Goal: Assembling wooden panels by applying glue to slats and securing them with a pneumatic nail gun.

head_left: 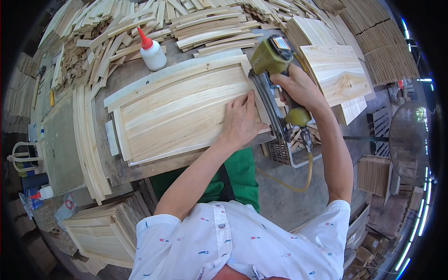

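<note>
At frame centre, the left hand (241,119) lies flat, fingers spread, on the wood panel (182,109) on the desk (140,170). The right hand's (298,88) grip wraps the olive nail gun (273,60) at the panel's right edge. A white glue bottle (151,51), red-capped, stands upper left.

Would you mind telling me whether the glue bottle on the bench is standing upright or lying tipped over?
Upright: the glue bottle stands on its base on the workbench, red nozzle uppermost.
</note>
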`<act>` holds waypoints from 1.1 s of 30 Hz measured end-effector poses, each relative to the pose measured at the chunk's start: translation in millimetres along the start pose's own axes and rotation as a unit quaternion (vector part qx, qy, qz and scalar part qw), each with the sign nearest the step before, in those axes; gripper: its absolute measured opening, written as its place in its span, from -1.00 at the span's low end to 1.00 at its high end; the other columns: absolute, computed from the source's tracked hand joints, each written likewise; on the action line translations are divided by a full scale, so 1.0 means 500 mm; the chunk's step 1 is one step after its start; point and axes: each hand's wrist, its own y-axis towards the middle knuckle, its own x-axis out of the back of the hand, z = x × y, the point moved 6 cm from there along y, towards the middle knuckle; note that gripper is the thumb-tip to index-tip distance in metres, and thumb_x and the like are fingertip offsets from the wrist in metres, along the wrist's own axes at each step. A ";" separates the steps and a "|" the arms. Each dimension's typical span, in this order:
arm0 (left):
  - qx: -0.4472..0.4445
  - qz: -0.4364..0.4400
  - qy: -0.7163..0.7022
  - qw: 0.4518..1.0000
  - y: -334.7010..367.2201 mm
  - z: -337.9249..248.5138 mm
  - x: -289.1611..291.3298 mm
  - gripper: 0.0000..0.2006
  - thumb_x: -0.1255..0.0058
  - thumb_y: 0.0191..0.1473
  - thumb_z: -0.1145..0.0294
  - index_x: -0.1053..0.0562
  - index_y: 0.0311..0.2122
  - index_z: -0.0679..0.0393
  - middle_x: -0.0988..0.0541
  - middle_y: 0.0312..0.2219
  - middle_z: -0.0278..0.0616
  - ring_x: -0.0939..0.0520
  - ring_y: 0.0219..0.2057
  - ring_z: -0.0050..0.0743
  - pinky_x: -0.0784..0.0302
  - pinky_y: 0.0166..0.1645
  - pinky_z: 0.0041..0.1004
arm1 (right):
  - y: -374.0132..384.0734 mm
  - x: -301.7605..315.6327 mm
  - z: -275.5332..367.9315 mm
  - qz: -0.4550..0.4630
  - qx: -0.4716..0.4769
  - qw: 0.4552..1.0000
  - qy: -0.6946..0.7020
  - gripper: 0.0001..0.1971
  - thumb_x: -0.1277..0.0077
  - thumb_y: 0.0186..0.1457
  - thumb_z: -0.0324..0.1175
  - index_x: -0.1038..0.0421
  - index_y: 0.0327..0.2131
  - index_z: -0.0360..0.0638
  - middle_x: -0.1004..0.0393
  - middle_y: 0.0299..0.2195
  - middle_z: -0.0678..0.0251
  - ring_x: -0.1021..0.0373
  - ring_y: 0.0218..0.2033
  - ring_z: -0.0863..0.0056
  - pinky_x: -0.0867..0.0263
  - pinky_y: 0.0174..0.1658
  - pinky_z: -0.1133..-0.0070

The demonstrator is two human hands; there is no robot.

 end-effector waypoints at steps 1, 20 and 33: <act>-0.002 0.002 -0.003 1.000 -0.001 -0.001 -0.002 -0.02 -0.40 -0.36 0.18 -0.15 0.16 0.42 -0.47 -0.09 0.04 -0.39 0.04 -0.05 -0.21 0.11 -0.14 | -0.021 0.004 0.000 0.009 0.022 1.000 0.012 -0.71 -0.02 0.06 -0.33 -0.33 -0.29 -0.45 -0.42 -0.56 0.25 -0.38 -0.67 0.56 -0.30 -0.61 0.59; 0.010 -0.077 -0.043 0.996 -0.006 0.008 0.015 -0.24 -0.37 -0.42 0.25 -0.36 -0.07 0.49 -0.50 -0.20 0.23 -0.50 -0.12 0.17 -0.41 -0.02 -0.06 | -0.223 -0.002 -0.120 -0.019 -0.063 0.998 -0.020 -0.76 0.00 0.16 -0.30 -0.32 -0.24 -0.30 -0.38 -0.56 0.42 -0.29 -0.62 0.68 -0.20 -0.57 0.64; -0.038 -0.252 0.000 0.967 -0.069 0.194 0.257 -0.79 0.03 -0.05 0.50 -0.52 -0.25 0.25 -0.56 -0.29 -0.03 -0.56 -0.20 -0.05 -0.46 -0.06 -0.22 | -0.234 -0.015 -0.152 -0.039 -0.060 0.996 0.058 -0.77 0.04 0.22 -0.34 -0.29 -0.14 -0.27 -0.38 -0.44 0.35 -0.26 -0.69 0.66 -0.14 -0.64 0.68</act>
